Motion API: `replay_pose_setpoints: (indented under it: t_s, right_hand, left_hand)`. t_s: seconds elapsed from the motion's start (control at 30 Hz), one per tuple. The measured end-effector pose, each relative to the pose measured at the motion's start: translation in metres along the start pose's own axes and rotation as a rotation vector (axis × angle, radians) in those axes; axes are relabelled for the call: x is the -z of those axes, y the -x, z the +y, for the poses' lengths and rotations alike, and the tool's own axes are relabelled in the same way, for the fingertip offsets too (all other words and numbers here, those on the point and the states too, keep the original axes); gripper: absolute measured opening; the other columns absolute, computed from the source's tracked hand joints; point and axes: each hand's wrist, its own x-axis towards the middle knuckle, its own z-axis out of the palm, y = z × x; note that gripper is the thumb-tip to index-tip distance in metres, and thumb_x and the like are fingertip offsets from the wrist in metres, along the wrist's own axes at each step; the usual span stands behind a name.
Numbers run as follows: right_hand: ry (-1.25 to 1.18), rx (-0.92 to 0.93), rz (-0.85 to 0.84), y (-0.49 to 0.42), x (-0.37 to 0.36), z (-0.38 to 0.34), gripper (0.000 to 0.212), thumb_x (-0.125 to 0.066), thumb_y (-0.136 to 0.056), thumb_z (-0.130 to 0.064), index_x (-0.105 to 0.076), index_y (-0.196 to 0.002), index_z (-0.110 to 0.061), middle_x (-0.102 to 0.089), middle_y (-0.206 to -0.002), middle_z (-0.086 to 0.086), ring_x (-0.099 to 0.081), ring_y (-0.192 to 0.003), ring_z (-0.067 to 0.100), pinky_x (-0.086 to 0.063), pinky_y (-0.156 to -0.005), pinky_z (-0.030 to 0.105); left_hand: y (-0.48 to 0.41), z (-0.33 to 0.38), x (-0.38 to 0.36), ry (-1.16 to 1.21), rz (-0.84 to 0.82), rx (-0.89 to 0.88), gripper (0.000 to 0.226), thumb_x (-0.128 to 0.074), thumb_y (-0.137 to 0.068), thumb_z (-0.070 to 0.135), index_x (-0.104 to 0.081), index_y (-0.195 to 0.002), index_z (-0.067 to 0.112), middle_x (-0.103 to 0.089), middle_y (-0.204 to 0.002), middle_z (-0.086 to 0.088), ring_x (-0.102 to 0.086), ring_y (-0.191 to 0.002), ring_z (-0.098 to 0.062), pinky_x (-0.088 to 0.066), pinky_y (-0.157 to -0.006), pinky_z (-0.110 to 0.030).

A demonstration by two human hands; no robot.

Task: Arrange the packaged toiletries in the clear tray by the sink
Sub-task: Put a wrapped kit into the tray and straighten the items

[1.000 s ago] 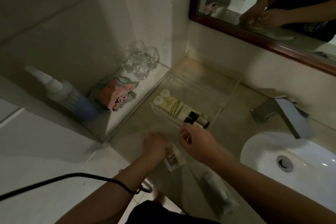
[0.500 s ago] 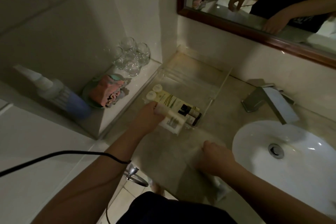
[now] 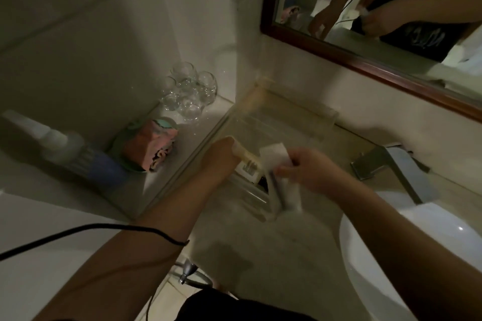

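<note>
The clear tray (image 3: 292, 114) sits on the counter against the wall, left of the faucet. My left hand (image 3: 221, 159) rests inside its near left part, fingers on small cream tubes (image 3: 246, 157) lying there; whether it grips them is unclear. My right hand (image 3: 310, 172) hovers over the tray's near edge, shut on a long clear-wrapped white packet (image 3: 283, 190) that hangs down, blurred. A small sachet (image 3: 247, 171) and dark bottles (image 3: 263, 180) lie partly hidden beneath both hands.
Several glasses (image 3: 189, 92) stand in the corner on a raised ledge, beside a dish with a pink folded cloth (image 3: 148, 147) and a blue-white bottle (image 3: 67, 148). The faucet (image 3: 386, 161) and white basin (image 3: 386, 255) lie to the right. A mirror (image 3: 378, 8) hangs above.
My right hand lifted the long packet from the counter's front edge up toward the tray. My left hand moved deeper into the tray with the small packet.
</note>
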Motion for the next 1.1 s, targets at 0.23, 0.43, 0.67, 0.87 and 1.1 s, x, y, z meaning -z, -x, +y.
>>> replay_pose_setpoints:
  t_s: [0.23, 0.43, 0.67, 0.87, 1.1]
  right_hand:
    - [-0.015, 0.052, 0.069, -0.082, 0.017, -0.043, 0.019, -0.066, -0.087, -0.025, -0.07, -0.099, -0.01, -0.066, -0.084, 0.005, -0.06, -0.075, 0.017, -0.043, -0.059, 0.024]
    - [0.195, 0.158, -0.136, -0.141, -0.006, -0.062, 0.008, -0.068, -0.084, -0.023, -0.061, -0.087, -0.021, -0.059, -0.079, -0.004, -0.058, -0.08, 0.015, -0.041, -0.062, 0.025]
    - [0.333, 0.175, -0.257, -0.163, -0.044, -0.058, 0.042, -0.075, -0.08, -0.021, -0.06, -0.117, -0.01, -0.061, -0.101, 0.005, -0.058, -0.089, 0.019, -0.04, -0.072, 0.026]
    - [0.313, 0.121, -0.161, -0.162, -0.054, -0.047, 0.048, -0.075, -0.079, -0.035, -0.057, -0.118, -0.015, -0.06, -0.103, 0.003, -0.057, -0.092, 0.022, -0.04, -0.074, 0.027]
    - [0.281, 0.045, -0.074, -0.153, -0.06, -0.031, 0.043, -0.07, -0.081, -0.02, -0.056, -0.121, -0.015, -0.064, -0.115, 0.009, -0.06, -0.103, 0.026, -0.039, -0.073, 0.025]
  left_hand:
    - [-0.004, -0.017, -0.02, -0.357, 0.147, -0.145, 0.068, -0.074, -0.073, 0.043, -0.043, -0.129, 0.018, -0.052, -0.127, -0.011, -0.048, -0.117, -0.031, -0.043, -0.096, -0.042]
    - [0.008, -0.046, -0.021, -0.097, 0.484, -0.011, 0.04, -0.08, -0.057, 0.013, -0.06, -0.092, 0.019, -0.061, -0.091, -0.013, -0.057, -0.085, -0.036, -0.042, -0.079, -0.036]
    - [0.012, -0.056, -0.006, 0.23, 0.474, 0.025, 0.044, -0.06, -0.071, 0.004, -0.059, -0.114, 0.011, -0.062, -0.111, -0.011, -0.052, -0.104, -0.029, -0.047, -0.09, -0.039]
    - [0.004, -0.054, -0.009, 0.04, 0.342, -0.103, 0.042, -0.052, -0.076, 0.011, -0.066, -0.115, 0.014, -0.066, -0.115, -0.007, -0.054, -0.105, -0.028, -0.049, -0.09, -0.037]
    - [0.008, -0.059, -0.014, -0.208, 0.237, -0.154, 0.033, -0.05, -0.081, 0.015, -0.068, -0.109, 0.015, -0.06, -0.132, -0.004, -0.049, -0.12, -0.03, -0.044, -0.102, -0.039]
